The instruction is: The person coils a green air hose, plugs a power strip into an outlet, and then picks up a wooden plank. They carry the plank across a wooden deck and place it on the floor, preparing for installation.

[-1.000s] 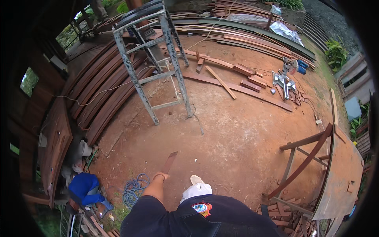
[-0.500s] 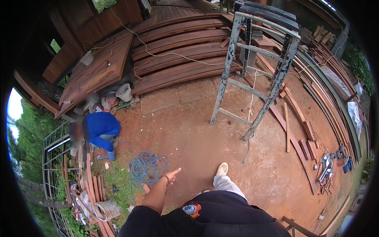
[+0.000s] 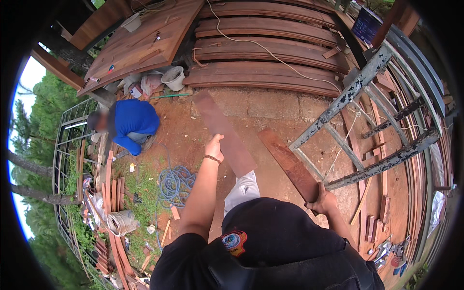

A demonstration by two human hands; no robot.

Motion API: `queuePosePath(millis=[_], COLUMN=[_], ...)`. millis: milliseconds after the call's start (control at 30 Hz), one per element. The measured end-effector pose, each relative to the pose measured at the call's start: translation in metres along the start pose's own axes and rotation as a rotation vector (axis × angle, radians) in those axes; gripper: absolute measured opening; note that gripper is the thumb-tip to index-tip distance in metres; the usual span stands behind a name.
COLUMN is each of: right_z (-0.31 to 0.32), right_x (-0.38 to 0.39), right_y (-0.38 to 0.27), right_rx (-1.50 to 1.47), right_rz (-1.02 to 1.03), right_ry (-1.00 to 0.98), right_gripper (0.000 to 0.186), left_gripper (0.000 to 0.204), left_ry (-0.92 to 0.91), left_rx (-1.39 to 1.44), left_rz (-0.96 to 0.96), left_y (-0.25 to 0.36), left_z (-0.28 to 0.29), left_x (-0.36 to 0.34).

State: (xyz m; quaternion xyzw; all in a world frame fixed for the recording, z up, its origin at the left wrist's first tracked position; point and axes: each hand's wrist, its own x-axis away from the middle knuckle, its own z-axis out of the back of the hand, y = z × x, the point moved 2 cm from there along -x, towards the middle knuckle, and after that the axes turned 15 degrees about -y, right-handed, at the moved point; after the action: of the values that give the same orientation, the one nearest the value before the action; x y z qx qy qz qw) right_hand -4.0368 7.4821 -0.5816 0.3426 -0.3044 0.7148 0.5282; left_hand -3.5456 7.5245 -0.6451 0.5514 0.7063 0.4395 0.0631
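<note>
In my left hand [image 3: 214,148] is a flat reddish-brown wooden board [image 3: 224,130], gripped by its left edge. The fingers go behind it and the thumb shows at that edge. It slants away from me toward the stacked planks, its near end close to my pale trouser leg [image 3: 243,191]. Over on the right, my right hand [image 3: 324,200] is closed around the near end of a second, darker wooden board [image 3: 289,164]. That one points forward and left, its side near the feet of a worn metal stepladder [image 3: 333,116]. The two boards are apart.
A person in a blue top [image 3: 134,121] crouches at left near a white bucket [image 3: 173,77]. A coiled blue hose [image 3: 176,186] lies on the ground. Long planks [image 3: 270,50] form broad steps ahead. Tools [image 3: 386,251] and timber lie at right; a dirty bucket [image 3: 122,222] stands lower left.
My left hand, earlier extended with no board in it, now grips one. My right hand has come into view holding another board. The view has shifted, and the stepladder appears farther right.
</note>
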Motion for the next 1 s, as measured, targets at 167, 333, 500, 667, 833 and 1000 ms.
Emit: queuePosePath(millis=[167, 333, 500, 667, 833, 1000], right_z=[0.163, 0.312, 0.454, 0.600, 0.816, 1.021], right_x=[-0.130, -0.202, -0.292, -0.418, -0.524, -0.546], right_y=[-0.168, -0.270, -0.317, -0.338, -0.343, -0.345], right_rx=[-0.105, -0.132, -0.209, -0.235, -0.214, -0.175], right_rz=[0.191, 0.295, 0.347, 0.405, 0.423, 0.459], right_ry=[0.193, 0.281, 0.311, 0.366, 0.289, 0.317], right_gripper=[0.121, 0.121, 0.121, 0.120, 0.123, 0.123], left_gripper=[0.037, 0.039, 0.040, 0.036, 0.039, 0.047], left_ry=[0.089, 0.089, 0.109, 0.114, 0.377, 0.412], left_rx=[0.038, -0.050, -0.226, -0.401, -0.750, -0.964], left_rz=[-0.088, -0.186, -0.232, -0.364, -0.430, -0.331], left_y=[0.068, 0.150, 0.206, 0.267, 0.342, 0.452], left_z=[-0.019, -0.090, -0.168, -0.224, -0.324, -0.444], left_x=[-0.177, -0.307, -0.462, -0.679, -0.896, -1.020])
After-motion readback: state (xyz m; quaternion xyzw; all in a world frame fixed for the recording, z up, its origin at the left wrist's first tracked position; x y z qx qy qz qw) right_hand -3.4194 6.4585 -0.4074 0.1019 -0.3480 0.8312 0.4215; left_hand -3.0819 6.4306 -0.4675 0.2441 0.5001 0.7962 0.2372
